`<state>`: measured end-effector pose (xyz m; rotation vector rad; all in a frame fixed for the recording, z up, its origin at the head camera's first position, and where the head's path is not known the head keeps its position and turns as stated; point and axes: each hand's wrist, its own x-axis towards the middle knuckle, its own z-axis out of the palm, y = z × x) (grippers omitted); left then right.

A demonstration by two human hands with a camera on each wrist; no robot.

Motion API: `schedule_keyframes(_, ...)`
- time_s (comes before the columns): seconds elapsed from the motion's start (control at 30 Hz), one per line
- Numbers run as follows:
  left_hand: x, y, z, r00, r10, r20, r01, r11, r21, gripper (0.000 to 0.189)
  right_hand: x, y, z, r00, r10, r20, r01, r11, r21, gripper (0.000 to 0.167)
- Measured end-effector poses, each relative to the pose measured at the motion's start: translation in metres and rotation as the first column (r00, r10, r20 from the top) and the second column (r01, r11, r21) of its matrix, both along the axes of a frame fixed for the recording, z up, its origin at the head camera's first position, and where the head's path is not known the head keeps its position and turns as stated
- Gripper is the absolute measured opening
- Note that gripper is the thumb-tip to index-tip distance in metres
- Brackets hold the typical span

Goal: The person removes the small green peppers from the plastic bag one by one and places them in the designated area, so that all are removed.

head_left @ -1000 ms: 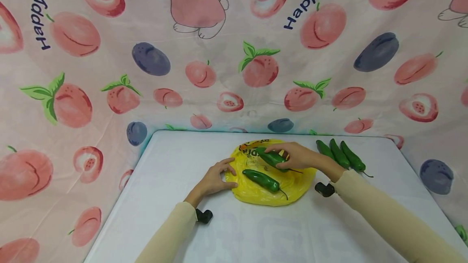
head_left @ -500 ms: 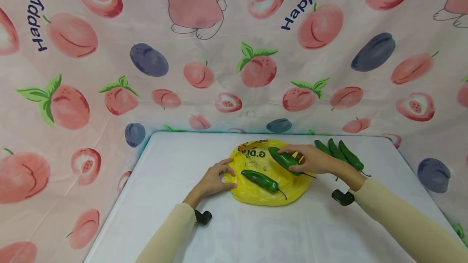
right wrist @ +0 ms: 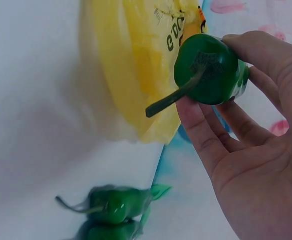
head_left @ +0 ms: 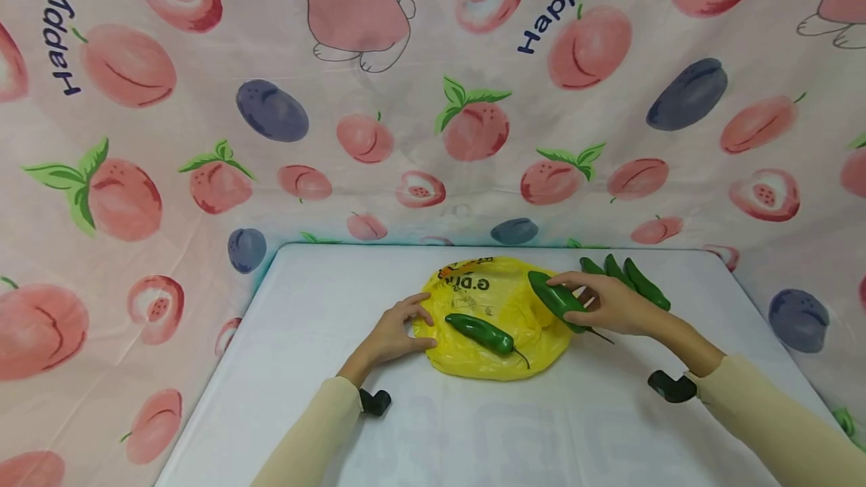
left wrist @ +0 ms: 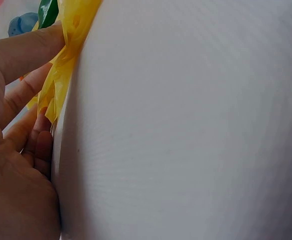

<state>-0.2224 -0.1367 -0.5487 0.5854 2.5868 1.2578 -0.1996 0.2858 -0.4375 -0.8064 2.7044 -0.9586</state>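
Observation:
In the head view, my right hand (head_left: 619, 307) pinches a green chili pepper (head_left: 556, 297) between thumb and fingers, over the right edge of a yellow plastic bag (head_left: 467, 368). The right wrist view shows that pepper (right wrist: 206, 70) stem end first, held off the table. A second green chili pepper (head_left: 479, 333) lies on the bag, its stem toward the lower right. My left hand (head_left: 391, 331) rests at the bag's left edge, thumb and fingers spread apart. The thumb and fingertips touch the yellow plastic (left wrist: 65, 65) in the left wrist view.
Several more green chili peppers (head_left: 646, 284) lie side by side at the back right of the white table (head_left: 473, 427), partly behind the right hand. A fruit-print cloth (head_left: 379, 111) hangs behind the table's back edge.
My right hand has moved right with the green chili pepper, from above the bag's middle to its right edge. The left hand and the pepper on the bag stay in place.

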Motion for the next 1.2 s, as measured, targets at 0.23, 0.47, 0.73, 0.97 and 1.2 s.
schedule_keyframes(0.23,-0.002,0.0,0.002,1.0,0.005,-0.003,-0.005,1.0,-0.01,0.027,0.012,0.018,-0.004,0.998,-0.061,-0.027,0.06,0.997,-0.045,0.056)
schedule_keyframes(0.47,-0.002,0.0,0.004,1.0,0.007,-0.001,-0.007,1.0,-0.008,0.027,0.024,0.035,-0.007,0.997,-0.072,-0.033,0.068,0.992,-0.109,0.055)
schedule_keyframes(0.73,-0.006,0.0,0.005,1.0,0.011,-0.004,-0.011,1.0,-0.001,0.027,0.036,0.052,-0.007,0.992,-0.127,-0.024,0.123,0.986,-0.114,0.06)
schedule_keyframes(0.97,-0.001,0.002,0.004,1.0,0.009,0.004,-0.009,1.0,0.004,0.027,0.049,0.064,-0.015,0.979,-0.197,0.047,0.201,0.974,-0.102,0.064)
schedule_keyframes(1.2,0.003,0.001,0.002,1.0,0.005,0.0,-0.005,1.0,0.001,0.026,0.058,0.068,-0.022,0.966,-0.245,0.085,0.252,0.962,-0.101,0.066)
